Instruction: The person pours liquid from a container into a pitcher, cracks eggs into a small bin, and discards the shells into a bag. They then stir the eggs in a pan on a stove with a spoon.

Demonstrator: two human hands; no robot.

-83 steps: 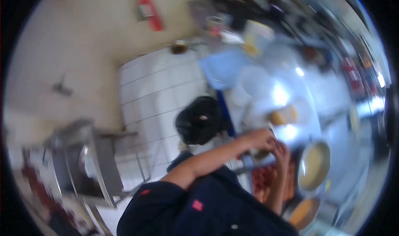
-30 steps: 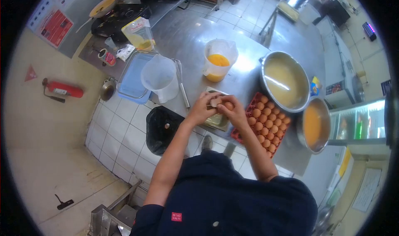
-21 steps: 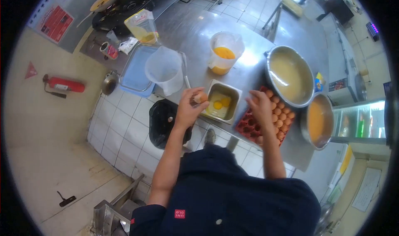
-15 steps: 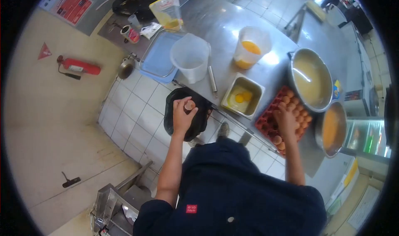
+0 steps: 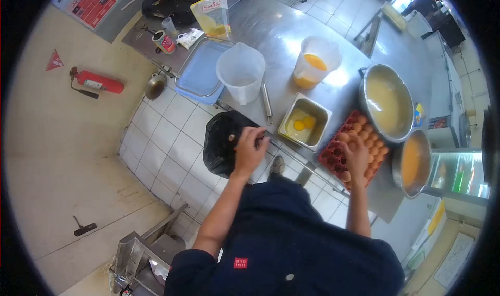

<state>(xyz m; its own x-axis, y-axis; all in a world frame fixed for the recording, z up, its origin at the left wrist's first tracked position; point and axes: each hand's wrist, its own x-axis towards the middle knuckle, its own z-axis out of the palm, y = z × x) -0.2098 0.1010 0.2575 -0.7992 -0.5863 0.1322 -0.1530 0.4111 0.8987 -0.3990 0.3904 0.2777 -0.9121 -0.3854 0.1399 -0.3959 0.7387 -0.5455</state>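
My left hand (image 5: 251, 151) is over the right side of the black-lined bin (image 5: 219, 158), fingers apart with nothing in them. A bit of eggshell (image 5: 232, 137) shows above the bin's dark inside. My right hand (image 5: 356, 158) is at the red egg tray (image 5: 329, 157), its fingers around a brown egg (image 5: 344, 137). More brown eggs (image 5: 376, 150) fill the tray's right part. Between my hands, the square metal container (image 5: 319, 108) holds two yolks (image 5: 303, 123) in clear egg white.
Behind stand an empty clear pitcher (image 5: 240, 69), a pitcher of yellow liquid (image 5: 316, 61) and a metal utensil (image 5: 266, 103). Two metal bowls (image 5: 388, 101) (image 5: 414, 163) with liquid are at the right. A blue tub (image 5: 200, 72) sits left; a person (image 5: 423, 4) is far off.
My left hand has let go of the eggshell and moved right, away from the bin's middle. My right hand has shifted slightly and now has its fingers around an egg.
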